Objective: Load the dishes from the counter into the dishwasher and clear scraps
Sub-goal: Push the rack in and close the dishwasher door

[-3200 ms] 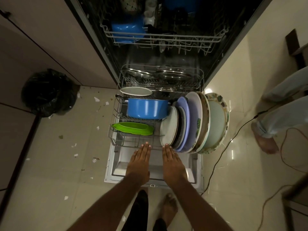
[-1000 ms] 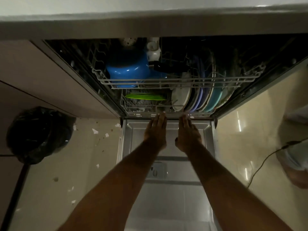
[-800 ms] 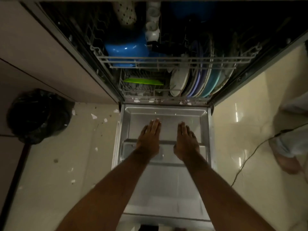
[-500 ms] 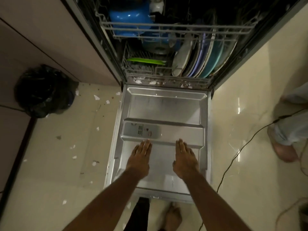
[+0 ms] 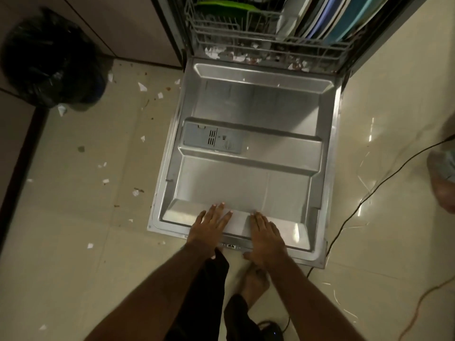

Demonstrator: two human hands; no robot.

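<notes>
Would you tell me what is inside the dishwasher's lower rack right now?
A green dish, upright plates and white scraps along its front; the rest lies out of frame.

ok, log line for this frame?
dishwasher door: open, flat | left hand: flat on its front edge | right hand: same | lower rack: in, loaded

Both hands flat on open dishwasher door [image 5: 248,185] edge.

**A home kitchen, seen from above**

You're looking down on a dishwasher door [image 5: 256,99] lying open across the centre. Behind it, at the upper edge, sits a wire rack [image 5: 221,30] of plates [image 5: 344,18]. Plain cabinet fronts [image 5: 128,28] line the upper left, and below them glossy floor tiles [image 5: 73,242] carry scraps [image 5: 142,86] beside a black bin bag [image 5: 49,57].
</notes>
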